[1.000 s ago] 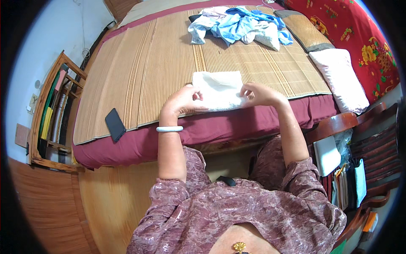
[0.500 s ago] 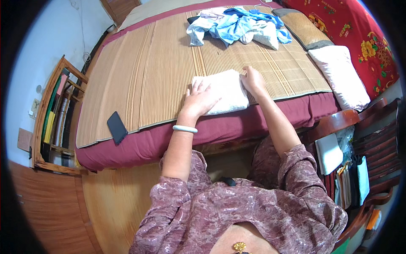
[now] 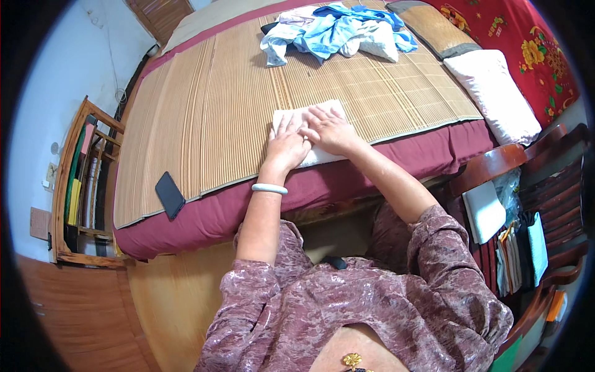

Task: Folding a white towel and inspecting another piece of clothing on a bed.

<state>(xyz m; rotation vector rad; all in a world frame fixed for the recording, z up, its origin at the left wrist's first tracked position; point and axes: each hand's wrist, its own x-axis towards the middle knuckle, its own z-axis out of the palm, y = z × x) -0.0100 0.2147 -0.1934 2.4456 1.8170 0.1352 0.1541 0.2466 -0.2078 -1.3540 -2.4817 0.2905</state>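
A folded white towel (image 3: pixel 319 157) lies on the woven bamboo mat (image 3: pixel 217 111) at the near edge of the bed. My left hand (image 3: pixel 286 149) rests flat on its left side, fingers stretched away from me; a pale bangle (image 3: pixel 270 188) circles that wrist. Beside it, my right hand (image 3: pixel 333 131) presses on the towel's middle with its fingers spread toward the far edge. The two hands meet at the thumbs and cover much of the cloth. Neither one grips it.
Farther back lies a heap of blue and white clothes (image 3: pixel 331 34). A dark phone (image 3: pixel 169 194) sits at the mat's near left corner. To the right are a tan pillow (image 3: pixel 434 28), a white pillow (image 3: pixel 493 93) and a wooden chair (image 3: pixel 486 168) holding folded cloths (image 3: pixel 484 212).
My right hand has moved left from the towel's right edge onto its top, beside my left hand. The left hand stays on the towel. The view has shifted slightly.
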